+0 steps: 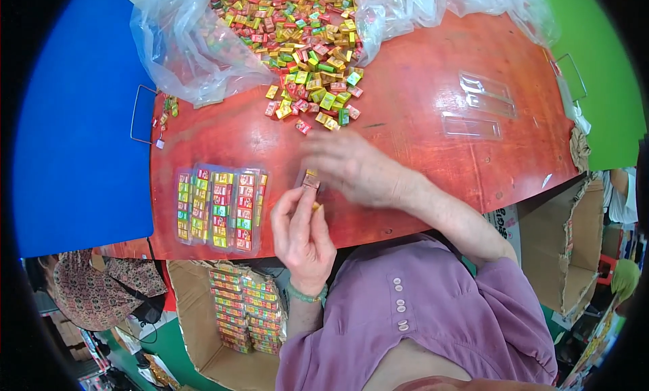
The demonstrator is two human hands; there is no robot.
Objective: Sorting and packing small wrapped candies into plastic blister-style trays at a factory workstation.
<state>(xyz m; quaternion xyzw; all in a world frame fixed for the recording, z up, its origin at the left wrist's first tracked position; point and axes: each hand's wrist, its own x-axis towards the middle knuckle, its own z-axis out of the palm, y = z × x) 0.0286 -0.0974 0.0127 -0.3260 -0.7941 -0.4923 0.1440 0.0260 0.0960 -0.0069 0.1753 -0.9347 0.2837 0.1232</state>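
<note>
My left hand (301, 235), a green bead bracelet at its wrist, is closed near the table's front edge. A small yellow wrapped block (316, 207) shows between its fingers. At its fingertips lie a few brownish-gold wrapped blocks (311, 179), apparently in a clear tray mostly hidden by my hands. Over them hovers my right hand (355, 166), its fingers smeared by motion, so its grip is unclear. Just beyond it, a heap of red, yellow and green blocks (304, 53) spills toward me. Left of my hands stand several filled clear trays (223, 208) side by side.
Crumpled clear plastic bags (182, 49) flank the heap. Empty clear trays (487, 95) lie on the red table (419, 73) at right. A cardboard box (193, 323) with packed trays stands below the front edge; another box (551, 256) is at right. A few blocks (169, 110) sit far left.
</note>
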